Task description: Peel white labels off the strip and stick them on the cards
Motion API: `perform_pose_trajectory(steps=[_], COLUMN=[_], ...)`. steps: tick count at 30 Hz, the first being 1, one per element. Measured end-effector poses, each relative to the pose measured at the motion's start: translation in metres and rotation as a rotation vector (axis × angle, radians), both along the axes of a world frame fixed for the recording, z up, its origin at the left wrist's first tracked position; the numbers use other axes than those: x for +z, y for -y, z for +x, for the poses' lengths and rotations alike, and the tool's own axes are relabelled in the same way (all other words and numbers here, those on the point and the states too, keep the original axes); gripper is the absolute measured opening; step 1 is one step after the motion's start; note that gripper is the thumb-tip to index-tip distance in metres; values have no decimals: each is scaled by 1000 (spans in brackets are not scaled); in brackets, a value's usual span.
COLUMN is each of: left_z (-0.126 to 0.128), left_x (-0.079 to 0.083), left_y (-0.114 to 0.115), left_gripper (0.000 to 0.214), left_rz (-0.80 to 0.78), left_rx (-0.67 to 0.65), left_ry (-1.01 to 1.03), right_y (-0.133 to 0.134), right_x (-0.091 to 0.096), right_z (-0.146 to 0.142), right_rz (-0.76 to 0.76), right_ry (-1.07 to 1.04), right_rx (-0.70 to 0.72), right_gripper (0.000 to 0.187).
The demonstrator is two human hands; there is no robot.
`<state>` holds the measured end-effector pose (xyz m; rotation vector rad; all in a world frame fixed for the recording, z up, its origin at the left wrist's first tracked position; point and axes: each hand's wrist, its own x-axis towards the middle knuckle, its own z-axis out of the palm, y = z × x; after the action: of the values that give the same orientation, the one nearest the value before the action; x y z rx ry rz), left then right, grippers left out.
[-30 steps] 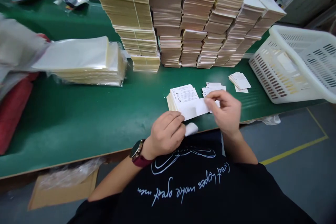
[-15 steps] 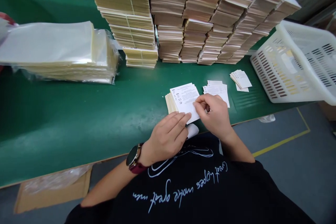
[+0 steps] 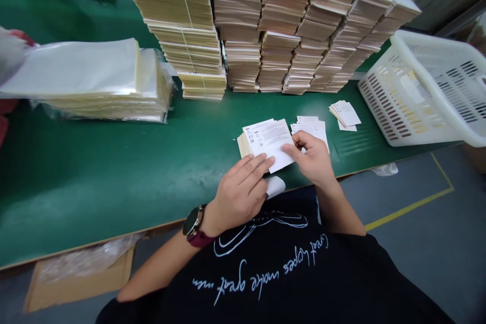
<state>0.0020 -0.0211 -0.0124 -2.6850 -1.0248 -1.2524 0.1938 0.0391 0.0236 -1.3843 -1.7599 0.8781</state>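
Head view: right hand [image 3: 313,161] pinches the top card [image 3: 274,143] on its stack [image 3: 244,146] at four o'clock; left hand [image 3: 243,188], fingers extended, touches it at seven. Seemingly separating one card; next needs light grip.

I can read white script, upside down on my feed, across the black shirt [image 3: 283,283]: "Great hopes make great men". On the top card [image 3: 272,137] I make out what looks like a CE mark; its small print is too fine.

The top card [image 3: 276,137] has slid rightward on its stack [image 3: 244,147], pinched in the right hand [image 3: 313,159].
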Motion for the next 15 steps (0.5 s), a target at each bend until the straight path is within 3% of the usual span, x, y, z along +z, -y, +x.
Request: perform_pose_trajectory(steps=[4,7,9,10,12,14,15], left_z=[-3,-8,-9,-9,-6,-1,1], left_x=[1,3,5,6,10,13,15], left_y=[2,4,3,3,1,-1,-1], left_gripper=[11,13,13,12,13,15,15], left_rz=[-7,-14,-17,-21,-38,-66,-77], left_rx=[20,78,96,99,103,110,112], left_ry=[95,207,242,251,271,296,305], right_y=[-6,-7,2,10,27,41,44], right_x=[-5,-9,-8,-6,0,5,5], right_z=[28,58,65,62,49,32,25], right_rz=[95,275,392,429,468,518,560], right_ry=[90,384,500,483,371,299,306], right_rx=[-118,-293,-343,-303,-92,109,141], right_gripper=[23,25,38,44,48,41,37])
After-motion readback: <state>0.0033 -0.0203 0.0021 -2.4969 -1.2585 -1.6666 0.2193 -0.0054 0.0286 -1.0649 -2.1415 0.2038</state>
